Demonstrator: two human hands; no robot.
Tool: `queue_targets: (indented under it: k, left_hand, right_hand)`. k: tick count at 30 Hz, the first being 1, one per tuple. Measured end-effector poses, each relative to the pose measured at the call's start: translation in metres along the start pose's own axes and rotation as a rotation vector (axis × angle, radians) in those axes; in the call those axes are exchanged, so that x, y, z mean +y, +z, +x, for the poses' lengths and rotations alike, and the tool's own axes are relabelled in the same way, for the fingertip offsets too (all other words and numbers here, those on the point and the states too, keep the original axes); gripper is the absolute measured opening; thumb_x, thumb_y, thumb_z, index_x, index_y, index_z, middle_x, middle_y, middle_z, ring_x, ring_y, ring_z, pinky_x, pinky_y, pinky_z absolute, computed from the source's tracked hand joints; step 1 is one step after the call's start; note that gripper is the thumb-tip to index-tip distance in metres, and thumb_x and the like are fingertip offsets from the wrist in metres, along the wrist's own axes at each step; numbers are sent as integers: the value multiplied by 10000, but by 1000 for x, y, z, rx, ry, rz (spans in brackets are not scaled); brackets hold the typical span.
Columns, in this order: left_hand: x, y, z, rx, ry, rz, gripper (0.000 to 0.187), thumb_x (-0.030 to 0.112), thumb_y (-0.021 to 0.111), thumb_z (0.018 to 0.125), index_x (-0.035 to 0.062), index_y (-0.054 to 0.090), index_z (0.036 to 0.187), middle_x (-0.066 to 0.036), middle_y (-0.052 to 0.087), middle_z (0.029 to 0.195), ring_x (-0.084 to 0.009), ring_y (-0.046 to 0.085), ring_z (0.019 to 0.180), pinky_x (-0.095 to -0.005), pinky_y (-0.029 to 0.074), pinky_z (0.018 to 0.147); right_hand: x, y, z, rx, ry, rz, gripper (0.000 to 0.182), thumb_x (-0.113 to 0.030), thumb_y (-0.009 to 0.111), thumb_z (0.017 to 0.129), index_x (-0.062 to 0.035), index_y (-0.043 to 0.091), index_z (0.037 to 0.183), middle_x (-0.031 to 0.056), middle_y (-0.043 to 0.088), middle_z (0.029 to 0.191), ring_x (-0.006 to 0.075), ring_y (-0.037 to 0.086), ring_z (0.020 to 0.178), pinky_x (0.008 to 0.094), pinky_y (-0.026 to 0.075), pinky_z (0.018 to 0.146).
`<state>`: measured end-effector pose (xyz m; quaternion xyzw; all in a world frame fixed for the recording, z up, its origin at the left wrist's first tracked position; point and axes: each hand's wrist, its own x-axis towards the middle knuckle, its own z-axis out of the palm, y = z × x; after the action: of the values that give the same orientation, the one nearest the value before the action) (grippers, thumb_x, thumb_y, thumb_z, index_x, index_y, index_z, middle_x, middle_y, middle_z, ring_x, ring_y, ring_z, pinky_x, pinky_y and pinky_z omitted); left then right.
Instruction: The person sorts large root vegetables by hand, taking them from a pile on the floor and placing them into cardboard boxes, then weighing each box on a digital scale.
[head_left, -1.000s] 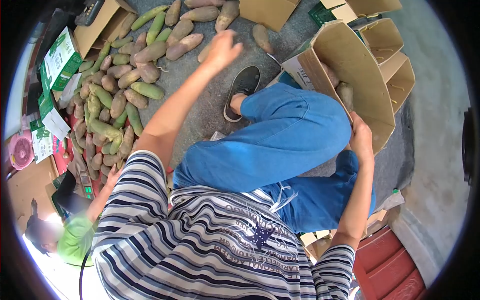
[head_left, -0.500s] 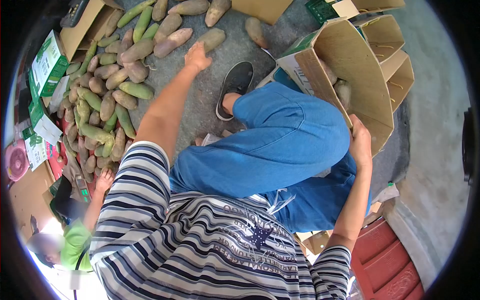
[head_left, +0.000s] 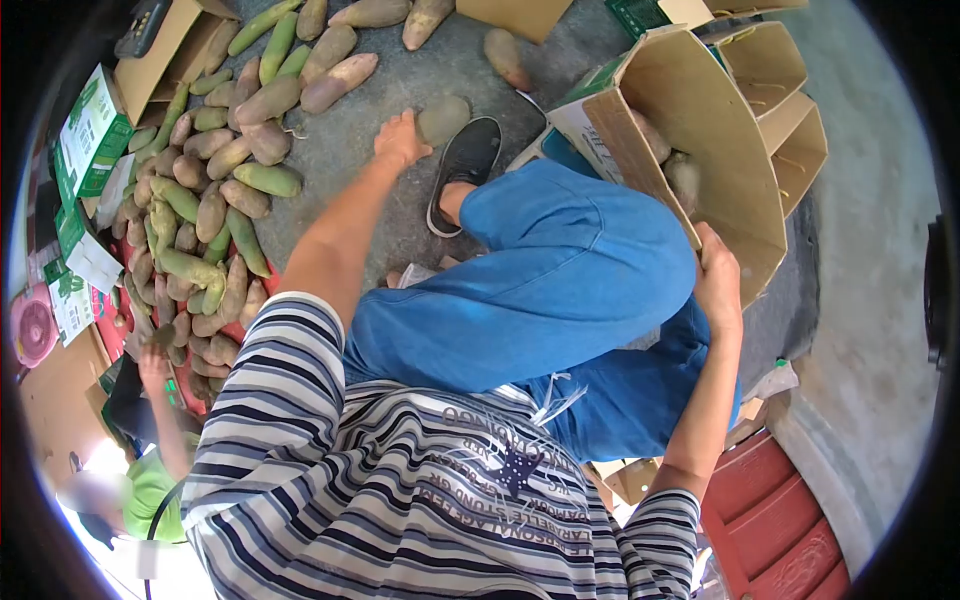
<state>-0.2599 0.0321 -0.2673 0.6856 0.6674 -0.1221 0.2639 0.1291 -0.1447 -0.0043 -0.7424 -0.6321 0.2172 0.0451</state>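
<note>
My left hand (head_left: 402, 140) reaches over the dark floor, its fingers against the near side of a stubby grey-green vegetable (head_left: 443, 120), seen nearly end-on. My right hand (head_left: 718, 278) grips the near edge of an open cardboard box (head_left: 720, 130), thumb and fingers on its rim. Inside that box lie a few brown, oblong vegetables (head_left: 683, 182). To the left spreads a large heap of long brown and green vegetables (head_left: 210, 215); whether they are tubers or ripe cucumbers I cannot make out.
A lone brown vegetable (head_left: 507, 58) lies beyond my black shoe (head_left: 470, 165). More open boxes (head_left: 765, 75) stand at upper right, green-and-white cartons (head_left: 92, 125) at left. A co-worker in green (head_left: 155, 490) sits at lower left, a hand raised by the heap. Red crate (head_left: 770, 510) at lower right.
My left hand has drawn the vegetable down and to the right, away from the heap, turning it. My right hand stays on the box. The co-worker's hand has moved left, off the heap.
</note>
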Motion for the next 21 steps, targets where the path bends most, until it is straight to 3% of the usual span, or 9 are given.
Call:
queue_targets:
  k: [3,6,9,11,13,16,19,21]
  left_hand:
    - [13,2,-11,-59,-80,-61,766,410,766,655,7,487,1243,-216,519,1228,-354,505,1146,-412,425,971]
    - [0,27,-5,69,-71,-108,718,418,759,638,-4,546,1178,-223,568,1158,-365,576,1037,-400,483,891]
    - [-20,39,1,-116,-98,-420,786,421,777,608,-25,512,1197,-209,600,1109,-363,621,952,-366,509,835]
    - [-39,64,3,-200,-121,-781,768,433,764,653,-57,507,1185,-163,638,1025,-316,650,842,-347,525,765]
    - [-26,31,-33,-458,-303,-1180,717,429,735,718,-60,505,1190,-126,626,1037,-259,631,899,-345,517,775]
    - [-9,1,-65,-394,-308,-1387,608,369,691,794,-44,502,1200,-123,610,1069,-241,609,960,-371,510,795]
    - [18,-39,-88,-269,-14,-1417,541,290,672,823,-35,491,1217,-130,589,1125,-213,578,1018,-352,485,845]
    - [52,-89,-103,-131,338,-1268,533,228,683,813,-30,484,1234,-132,570,1169,-194,563,1044,-336,452,900]
  right_hand:
    - [2,3,0,17,-27,-3,170,-178,615,851,-58,557,955,165,612,883,369,596,818,430,459,690]
    - [1,1,-1,3,3,7,163,-174,613,850,-58,553,948,168,609,876,375,594,815,438,457,686]
    - [3,1,-2,0,3,32,158,-164,611,844,-56,545,938,172,607,876,381,592,822,449,457,689]
    - [6,3,-2,32,-34,15,159,-157,609,840,-52,535,933,175,607,886,384,590,840,458,457,696]
    - [3,1,-5,33,-22,1,158,-152,602,839,-48,525,930,174,607,903,384,586,861,462,458,707]
    - [7,3,-5,28,-31,-47,152,-156,582,850,-48,508,926,169,607,922,379,579,895,464,461,732]
    - [15,8,-4,28,-60,-57,150,-165,577,856,-51,508,925,164,608,911,370,582,897,458,462,737]
    - [17,9,-4,32,-58,-63,153,-172,578,858,-52,511,925,163,609,910,369,584,896,460,462,735]
